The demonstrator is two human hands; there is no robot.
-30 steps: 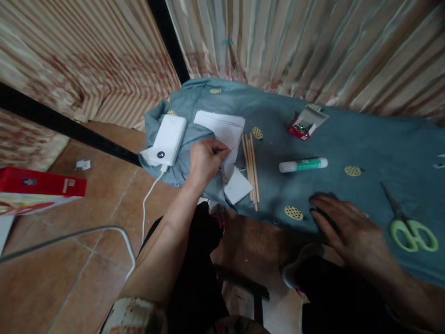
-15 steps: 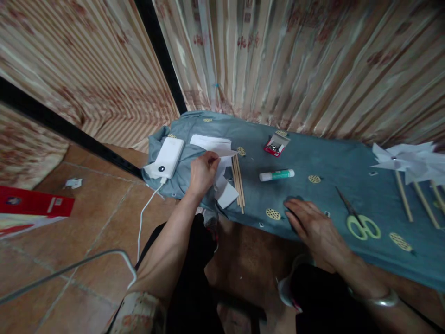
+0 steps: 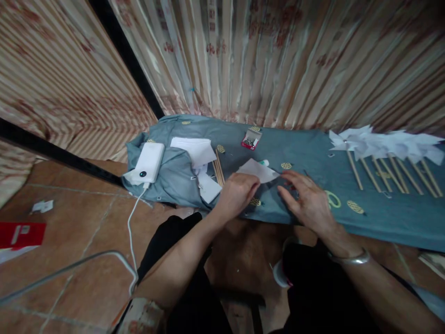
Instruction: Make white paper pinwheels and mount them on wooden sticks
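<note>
My left hand [image 3: 239,191] pinches a white sheet of paper [image 3: 259,170] by its near edge, above the blue-grey cloth [image 3: 306,139]. At the paper's right corner is my right hand [image 3: 306,197], thumb and fingers apart; whether a fingertip touches the corner I cannot tell. A glue stick [image 3: 264,163] lies mostly hidden behind the paper. Scissors with a green handle [image 3: 333,199] are largely covered by my right hand. To the left of the hands lie thin wooden sticks [image 3: 218,169], a stack of white paper [image 3: 194,149] and a folded white piece [image 3: 209,188].
A small red box of metal bits [image 3: 251,139] sits toward the back. Several paper pinwheels on sticks [image 3: 385,144] lie in a row at right. A white power bank [image 3: 150,162] with a cable [image 3: 130,222] rests at the left end. Curtains [image 3: 229,60] hang behind.
My left hand has carried a sheet from the paper stack rightward, to the middle. My right hand has lifted toward the sheet's corner. The view has turned right, showing more pinwheels.
</note>
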